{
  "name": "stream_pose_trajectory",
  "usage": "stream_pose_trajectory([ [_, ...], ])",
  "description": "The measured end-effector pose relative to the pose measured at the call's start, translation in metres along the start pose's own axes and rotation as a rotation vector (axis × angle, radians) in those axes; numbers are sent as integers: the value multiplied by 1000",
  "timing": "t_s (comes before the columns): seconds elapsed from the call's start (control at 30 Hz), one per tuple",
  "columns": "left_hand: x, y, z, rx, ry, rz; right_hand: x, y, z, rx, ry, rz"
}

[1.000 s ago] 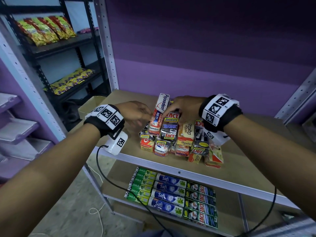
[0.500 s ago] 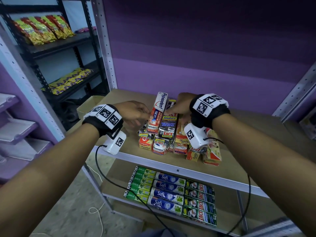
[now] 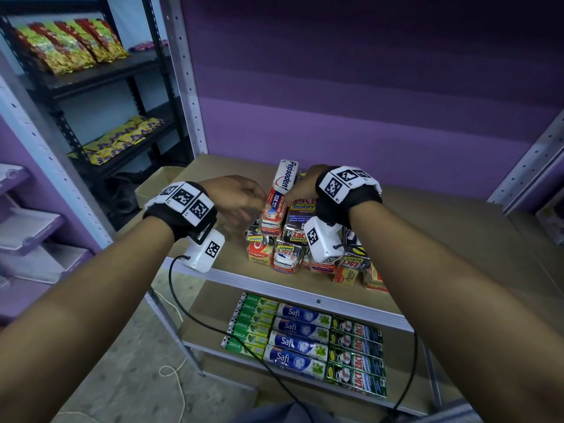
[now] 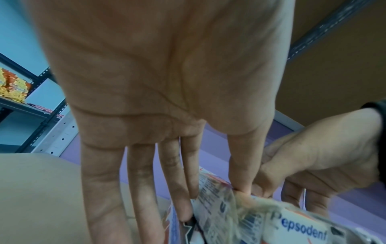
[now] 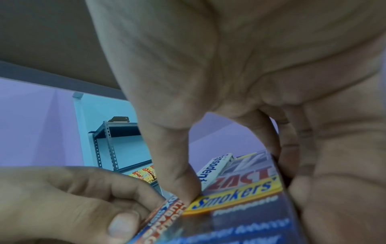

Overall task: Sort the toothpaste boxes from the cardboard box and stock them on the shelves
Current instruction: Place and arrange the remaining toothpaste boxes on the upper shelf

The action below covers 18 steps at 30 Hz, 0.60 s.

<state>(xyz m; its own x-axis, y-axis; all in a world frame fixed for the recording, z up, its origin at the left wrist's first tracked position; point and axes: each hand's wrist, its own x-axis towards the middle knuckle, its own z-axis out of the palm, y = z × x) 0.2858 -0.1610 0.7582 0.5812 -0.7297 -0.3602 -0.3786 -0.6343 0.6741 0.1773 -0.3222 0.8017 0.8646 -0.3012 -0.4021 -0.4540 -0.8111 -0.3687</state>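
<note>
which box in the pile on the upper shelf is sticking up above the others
The white-and-red Pepsodent box: it stands tilted on end at the pile's left, rising above the Zact Smokers box beside it; the others lie low.

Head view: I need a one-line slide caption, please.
Both hands, left hand and right hand, pinch a Pepsodent box atop mixed toothpaste boxes.

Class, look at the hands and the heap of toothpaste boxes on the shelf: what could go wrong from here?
1. The pile of boxes is loosely heaped; pulling the tilted Pepsodent box, pinched by the left hand, may topple neighbours.
2. The right hand grips the Zact Smokers box in the same stack, so both pulls may scatter it.
</note>
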Motion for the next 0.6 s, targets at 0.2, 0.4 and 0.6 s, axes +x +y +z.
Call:
stream_pose_trajectory([
  [0.2, 0, 2, -1, 34, 7, 12, 7, 20, -3, 350, 113, 96],
  [0.4, -4, 21, -5, 196, 40, 34, -8, 45, -14, 773, 135, 100],
  [0.6, -5, 64, 8, 503, 208, 142, -33, 78, -36, 865, 215, 63],
])
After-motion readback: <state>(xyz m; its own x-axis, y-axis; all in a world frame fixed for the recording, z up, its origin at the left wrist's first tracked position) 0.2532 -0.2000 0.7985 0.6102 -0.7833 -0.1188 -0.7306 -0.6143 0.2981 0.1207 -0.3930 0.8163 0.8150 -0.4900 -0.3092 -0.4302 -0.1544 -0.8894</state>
